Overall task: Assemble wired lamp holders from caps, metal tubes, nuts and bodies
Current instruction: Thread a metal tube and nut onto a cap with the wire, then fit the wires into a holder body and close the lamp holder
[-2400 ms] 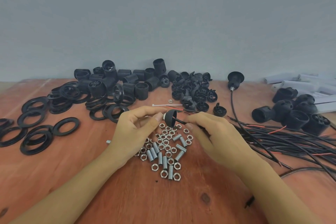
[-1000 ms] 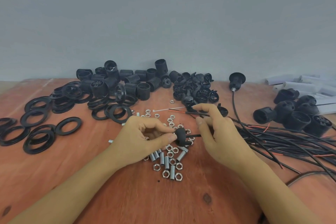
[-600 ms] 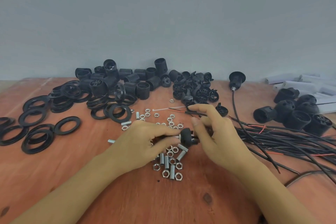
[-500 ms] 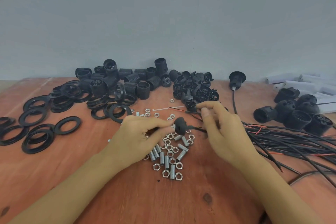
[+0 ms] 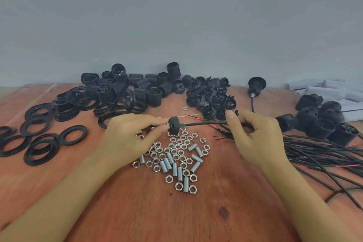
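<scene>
Left hand [image 5: 133, 135] pinches the cap [image 5: 173, 124] above the nuts [image 5: 177, 146] at mid-counter, as we see from the head view; right hand [image 5: 253, 135] pinches its wire [image 5: 204, 123]. Should either pinch slacken, we judge the wire could slip free of the cap.

No text, brand, number or sign can be read anywhere. One black lamp-holder body [image 5: 104, 90], left of centre in the frame, carries pale moulded marks on its end face, but they are too small and blurred to make out.
</scene>
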